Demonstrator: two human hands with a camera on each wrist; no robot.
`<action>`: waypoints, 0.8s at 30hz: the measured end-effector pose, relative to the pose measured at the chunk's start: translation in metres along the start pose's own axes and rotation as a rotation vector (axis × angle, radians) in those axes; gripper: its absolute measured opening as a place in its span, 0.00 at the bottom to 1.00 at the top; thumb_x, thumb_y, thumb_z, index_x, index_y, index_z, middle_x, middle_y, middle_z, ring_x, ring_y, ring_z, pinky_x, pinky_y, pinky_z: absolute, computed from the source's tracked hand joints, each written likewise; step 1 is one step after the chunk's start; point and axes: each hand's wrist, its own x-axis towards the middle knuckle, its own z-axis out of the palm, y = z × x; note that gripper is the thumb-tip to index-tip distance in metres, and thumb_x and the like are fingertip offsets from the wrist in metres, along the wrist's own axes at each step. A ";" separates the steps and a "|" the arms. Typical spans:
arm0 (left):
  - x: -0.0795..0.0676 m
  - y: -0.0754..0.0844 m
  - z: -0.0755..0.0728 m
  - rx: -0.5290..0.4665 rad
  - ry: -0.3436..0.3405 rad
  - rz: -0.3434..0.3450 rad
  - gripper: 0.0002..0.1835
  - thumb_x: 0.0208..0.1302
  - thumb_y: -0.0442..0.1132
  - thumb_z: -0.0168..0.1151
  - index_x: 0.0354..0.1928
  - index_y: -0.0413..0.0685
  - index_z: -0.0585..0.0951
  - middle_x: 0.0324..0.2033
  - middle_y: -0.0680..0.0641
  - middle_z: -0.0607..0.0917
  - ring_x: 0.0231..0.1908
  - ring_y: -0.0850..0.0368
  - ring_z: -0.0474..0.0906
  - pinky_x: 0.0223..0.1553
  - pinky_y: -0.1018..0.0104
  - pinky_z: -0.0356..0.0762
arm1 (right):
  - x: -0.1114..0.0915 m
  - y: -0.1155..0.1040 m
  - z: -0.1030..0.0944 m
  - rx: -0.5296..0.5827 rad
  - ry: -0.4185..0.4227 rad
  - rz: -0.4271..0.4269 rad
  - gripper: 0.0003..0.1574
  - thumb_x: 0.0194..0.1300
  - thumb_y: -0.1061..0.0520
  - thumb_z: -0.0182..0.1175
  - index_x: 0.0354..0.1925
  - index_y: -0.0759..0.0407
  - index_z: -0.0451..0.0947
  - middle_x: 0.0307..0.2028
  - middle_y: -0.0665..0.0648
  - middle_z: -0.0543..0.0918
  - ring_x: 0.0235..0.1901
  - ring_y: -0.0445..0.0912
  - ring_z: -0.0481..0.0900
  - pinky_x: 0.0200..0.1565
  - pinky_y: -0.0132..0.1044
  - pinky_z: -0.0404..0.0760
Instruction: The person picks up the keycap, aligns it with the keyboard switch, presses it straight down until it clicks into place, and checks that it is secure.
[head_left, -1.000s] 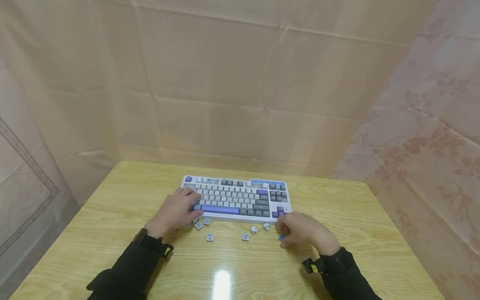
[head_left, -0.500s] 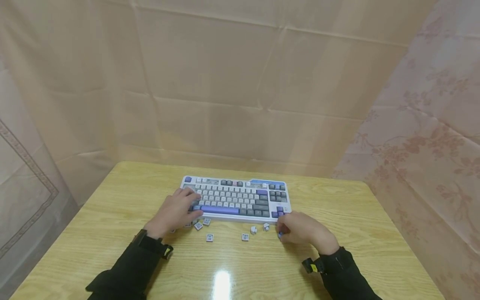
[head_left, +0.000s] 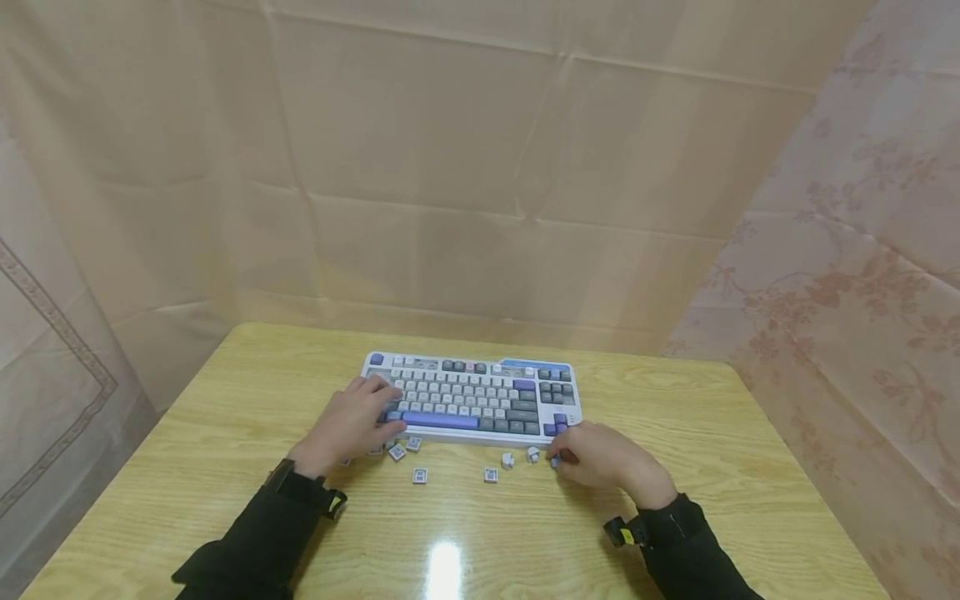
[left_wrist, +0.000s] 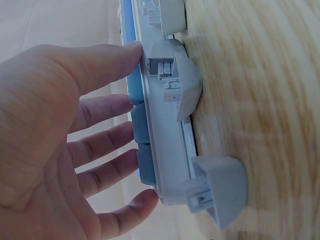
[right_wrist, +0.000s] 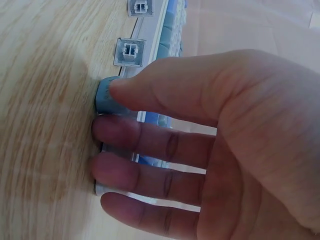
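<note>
A white keyboard [head_left: 487, 437] with white, grey and purple keys lies on the table. My left hand [head_left: 352, 425] rests at its left end, thumb at the front edge and fingers extended over the keys. In the left wrist view, the left thumb [left_wrist: 110, 62] touches the edge near blue-grey keys [left_wrist: 140, 122]. My right hand [head_left: 600, 454] is low by the keyboard's front right corner. A blue-grey keycap [right_wrist: 106, 97] is pinched by the right thumb [right_wrist: 132, 92]; the opposing finger is partly hidden. The other right fingers extend below it, close to the table.
Several loose keycaps lie in front of the keyboard, among them an upturned one [head_left: 420, 476], another upturned one [head_left: 491, 475] and one on its side [head_left: 533, 455]. The wooden table [head_left: 360, 550] ends at a beige cloth [head_left: 480, 208] behind.
The right hand's fingers have closed in on the keycap, which has shifted slightly left and toward the keyboard and turned over from its upturned pose. The left hand has not moved.
</note>
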 end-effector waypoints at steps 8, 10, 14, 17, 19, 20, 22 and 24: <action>0.000 0.000 0.000 -0.001 -0.003 -0.010 0.27 0.56 0.54 0.65 0.54 0.46 0.80 0.49 0.45 0.79 0.49 0.48 0.71 0.44 0.49 0.73 | 0.004 0.001 0.004 0.010 0.017 -0.045 0.08 0.63 0.58 0.59 0.38 0.54 0.84 0.24 0.44 0.74 0.19 0.34 0.66 0.23 0.31 0.68; 0.000 0.000 0.001 -0.001 -0.002 -0.008 0.27 0.56 0.54 0.65 0.54 0.46 0.80 0.49 0.45 0.79 0.49 0.48 0.71 0.44 0.49 0.73 | 0.004 0.000 0.004 0.015 0.020 -0.032 0.09 0.63 0.57 0.58 0.40 0.54 0.84 0.25 0.44 0.75 0.19 0.35 0.67 0.23 0.31 0.69; 0.000 -0.001 0.001 0.002 0.002 -0.002 0.27 0.56 0.54 0.65 0.54 0.46 0.80 0.49 0.45 0.79 0.48 0.48 0.71 0.44 0.49 0.74 | 0.005 0.000 0.005 0.026 0.034 -0.013 0.09 0.63 0.58 0.58 0.42 0.54 0.81 0.25 0.44 0.75 0.20 0.35 0.68 0.24 0.32 0.69; 0.000 -0.001 0.001 0.006 0.004 0.006 0.27 0.56 0.54 0.65 0.54 0.46 0.80 0.49 0.45 0.79 0.48 0.48 0.71 0.43 0.49 0.74 | 0.005 0.001 0.006 0.043 0.035 -0.004 0.06 0.64 0.57 0.58 0.40 0.52 0.79 0.22 0.44 0.73 0.19 0.35 0.66 0.23 0.32 0.67; 0.000 -0.001 0.001 0.006 0.005 0.008 0.27 0.56 0.54 0.65 0.54 0.45 0.80 0.49 0.45 0.79 0.48 0.47 0.71 0.43 0.49 0.74 | 0.005 0.000 0.006 0.049 0.032 -0.001 0.06 0.64 0.57 0.57 0.40 0.51 0.79 0.24 0.43 0.74 0.20 0.35 0.67 0.23 0.32 0.68; 0.000 -0.001 0.001 0.006 0.005 0.009 0.27 0.56 0.54 0.65 0.54 0.45 0.80 0.49 0.45 0.79 0.48 0.47 0.71 0.43 0.49 0.74 | 0.006 0.000 0.006 0.052 0.031 -0.002 0.07 0.64 0.57 0.57 0.40 0.51 0.80 0.25 0.43 0.75 0.20 0.35 0.68 0.24 0.32 0.68; 0.000 -0.001 0.001 0.006 0.003 0.004 0.27 0.56 0.54 0.65 0.54 0.46 0.79 0.49 0.45 0.79 0.48 0.47 0.71 0.43 0.49 0.74 | 0.006 0.001 0.007 0.056 0.031 -0.006 0.08 0.64 0.57 0.57 0.41 0.51 0.81 0.29 0.42 0.77 0.22 0.35 0.70 0.25 0.32 0.70; 0.000 -0.001 0.002 0.007 0.001 0.001 0.27 0.57 0.54 0.65 0.54 0.46 0.79 0.49 0.45 0.78 0.48 0.47 0.71 0.43 0.48 0.74 | 0.007 0.001 0.008 0.059 0.041 -0.018 0.10 0.64 0.57 0.57 0.42 0.52 0.82 0.33 0.43 0.80 0.25 0.36 0.72 0.28 0.33 0.73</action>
